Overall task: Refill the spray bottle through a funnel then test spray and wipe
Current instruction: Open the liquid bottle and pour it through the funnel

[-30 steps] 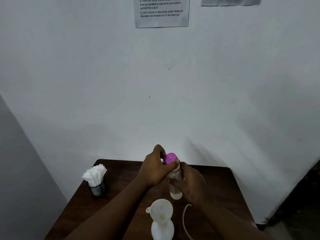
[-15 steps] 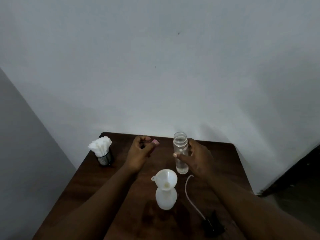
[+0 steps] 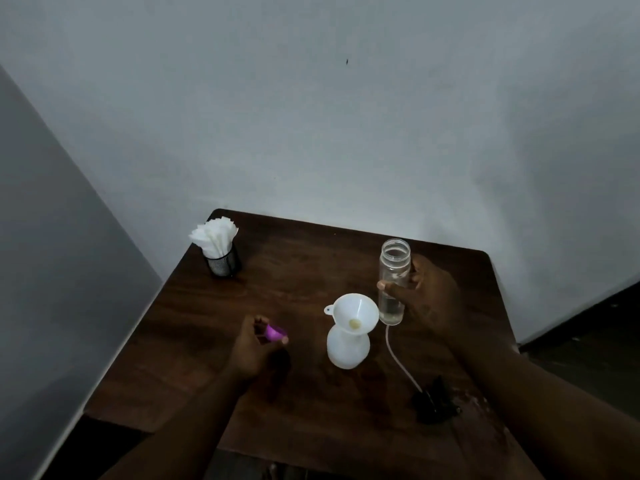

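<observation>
Since half a second ago my left hand (image 3: pixel 254 348) has dropped toward the near left of the desk (image 3: pixel 298 271), carrying the purple cap (image 3: pixel 273 333) away from the clear bottle (image 3: pixel 393 282). The cap sits pinched in the curled fingers of that hand, low over the wood. My right hand (image 3: pixel 422 299) grips the clear bottle around its middle, thumb across the front; the bottle stands upright, mouth open, with a little liquid in the bottom. Just left of it, close to touching, the white funnel (image 3: pixel 353 315) sits in the neck of the white spray bottle (image 3: pixel 348 348), which stands between my two hands, nearer the right one. A thin tube (image 3: pixel 398 358) runs across the desk from beside the clear bottle's base to a black spray head (image 3: pixel 434 403) lying near my right forearm. At the far left corner a black mesh holder (image 3: pixel 223 263) holds white tissues (image 3: pixel 214 237), well apart from everything else.
</observation>
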Available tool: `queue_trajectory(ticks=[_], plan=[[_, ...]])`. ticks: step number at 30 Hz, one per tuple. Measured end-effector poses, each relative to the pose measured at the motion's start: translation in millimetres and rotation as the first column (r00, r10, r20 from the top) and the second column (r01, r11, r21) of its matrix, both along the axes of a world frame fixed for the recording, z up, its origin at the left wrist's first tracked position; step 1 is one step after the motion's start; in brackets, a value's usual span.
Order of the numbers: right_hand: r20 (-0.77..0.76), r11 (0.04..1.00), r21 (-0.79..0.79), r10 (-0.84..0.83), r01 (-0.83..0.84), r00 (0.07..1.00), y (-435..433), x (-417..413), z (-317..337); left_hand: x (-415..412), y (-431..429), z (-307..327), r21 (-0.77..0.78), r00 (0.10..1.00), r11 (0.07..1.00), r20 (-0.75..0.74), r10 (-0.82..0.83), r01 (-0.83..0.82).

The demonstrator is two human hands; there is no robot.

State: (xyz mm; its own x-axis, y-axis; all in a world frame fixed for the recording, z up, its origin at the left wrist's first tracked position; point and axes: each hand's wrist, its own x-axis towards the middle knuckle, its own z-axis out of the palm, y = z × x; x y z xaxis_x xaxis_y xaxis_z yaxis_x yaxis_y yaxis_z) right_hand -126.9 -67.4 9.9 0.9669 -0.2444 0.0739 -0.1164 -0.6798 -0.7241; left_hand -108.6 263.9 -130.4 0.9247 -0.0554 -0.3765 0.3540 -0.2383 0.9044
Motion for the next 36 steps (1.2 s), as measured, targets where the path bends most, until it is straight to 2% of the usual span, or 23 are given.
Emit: queue_trajectory(ticks=[5,12,28,32,36], plan=[[-0.037,1.0,-0.016,-0.018,0.017,0.999,2,-4,-8,-1,6,-30,0.291,0.984,0.947,0.069,-0.165,0.138],[-0.03,0.999,-0.035,-0.028,0.027,0.999,4,-10,-17,-4,6,-44,0.557,0.964,0.825,0.152,-0.217,0.098],[-0.022,0.999,-0.027,-0.047,0.047,0.999,-1,-14,-18,-2,7,-38,0.74,0.951,0.644,0.019,-0.309,0.195],[0.001,0.999,0.013,-0.033,0.033,0.999,-6,-19,-13,-7,-7,-10,0.716,0.92,0.673,0.117,-0.375,0.183],[0.03,0.999,0.029,0.012,-0.013,0.999,-11,-27,-14,-8,-32,17,0.606,0.868,0.793,0.358,-0.345,0.066]])
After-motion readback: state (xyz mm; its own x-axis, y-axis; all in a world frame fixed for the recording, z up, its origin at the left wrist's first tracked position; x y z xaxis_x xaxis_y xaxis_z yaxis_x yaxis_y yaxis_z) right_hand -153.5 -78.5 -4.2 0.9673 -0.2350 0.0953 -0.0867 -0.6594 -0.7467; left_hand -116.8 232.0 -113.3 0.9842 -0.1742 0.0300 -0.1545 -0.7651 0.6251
